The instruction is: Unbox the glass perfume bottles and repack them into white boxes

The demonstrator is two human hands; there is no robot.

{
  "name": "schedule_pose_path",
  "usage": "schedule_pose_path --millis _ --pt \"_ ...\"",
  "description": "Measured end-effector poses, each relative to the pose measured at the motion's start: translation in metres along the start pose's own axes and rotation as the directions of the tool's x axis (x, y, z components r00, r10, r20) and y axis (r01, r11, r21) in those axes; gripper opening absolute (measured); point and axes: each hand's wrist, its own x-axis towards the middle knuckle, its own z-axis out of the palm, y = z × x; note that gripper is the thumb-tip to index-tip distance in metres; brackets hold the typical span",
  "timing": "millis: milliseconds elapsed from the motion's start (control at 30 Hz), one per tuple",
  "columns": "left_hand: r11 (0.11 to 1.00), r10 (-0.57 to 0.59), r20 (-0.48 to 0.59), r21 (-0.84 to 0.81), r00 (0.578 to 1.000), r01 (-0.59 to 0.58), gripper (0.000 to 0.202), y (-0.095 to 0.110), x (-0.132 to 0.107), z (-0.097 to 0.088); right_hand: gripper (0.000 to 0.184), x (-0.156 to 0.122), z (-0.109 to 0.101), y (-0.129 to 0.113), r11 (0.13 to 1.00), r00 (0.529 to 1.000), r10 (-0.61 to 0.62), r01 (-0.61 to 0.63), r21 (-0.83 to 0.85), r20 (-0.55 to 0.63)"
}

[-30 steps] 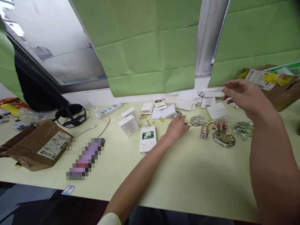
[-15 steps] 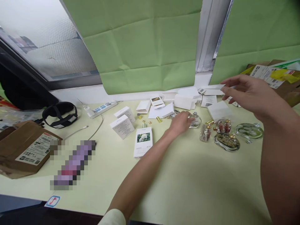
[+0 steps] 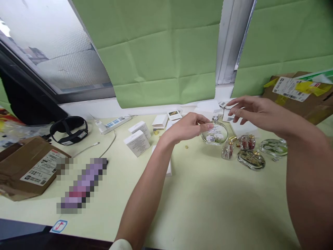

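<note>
My left hand (image 3: 188, 127) grips a round clear glass perfume bottle (image 3: 218, 134) by its left edge. The bottle has a silvery neck on top and a small label. Just to its right, my right hand (image 3: 256, 113) hovers with fingers apart and nothing in them, above a white box (image 3: 244, 129). Below it on the table are a small glass bottle (image 3: 227, 151), two-part reddish glass bottles (image 3: 247, 142), a dark oval bottle (image 3: 251, 159) and a green flat bottle (image 3: 273, 148). My left forearm partly hides a white box (image 3: 169, 169).
Two white printed cartons (image 3: 137, 143) stand left of my forearm, with more white boxes (image 3: 208, 106) along the wall. A power strip (image 3: 116, 124), a black headset (image 3: 69, 131), a pixelated purple object (image 3: 84, 185) and cardboard boxes (image 3: 33, 170) lie around the table's sides.
My left hand has lifted the round bottle from among the things at the back and brought it nearer. My right hand has moved slightly left and lower, its fingers still apart.
</note>
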Motion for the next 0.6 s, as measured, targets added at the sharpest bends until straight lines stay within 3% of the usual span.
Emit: schedule_pose_path --millis 133,200,367,467,600 --pt "1.0 0.004 0.031 0.014 1.0 -0.004 0.042 -0.001 -0.002 -0.006 0.051 -0.003 0.002 -0.002 1.0 0.975 0.016 -0.02 0.017 0.221" --pt "0.997 -0.014 0.014 0.077 1.0 0.013 0.036 -0.007 -0.002 -0.011 0.056 -0.004 0.003 -0.004 0.999 0.965 0.032 -0.027 -0.021 0.259" --pt "0.918 -0.11 -0.121 0.367 0.986 0.148 0.026 -0.038 0.011 -0.011 0.052 -0.004 0.001 -0.006 0.991 0.995 -0.015 0.028 -0.133 0.097" --pt "0.839 -0.178 -0.086 0.507 0.98 0.197 0.021 -0.056 0.025 0.007 0.051 -0.004 0.0 -0.004 0.989 0.996 -0.004 0.017 -0.145 0.084" --pt "0.825 -0.219 -0.024 0.529 0.975 0.198 0.016 -0.064 0.037 0.029 0.049 -0.004 -0.001 -0.001 0.99 0.994 0.0 0.015 -0.141 0.107"
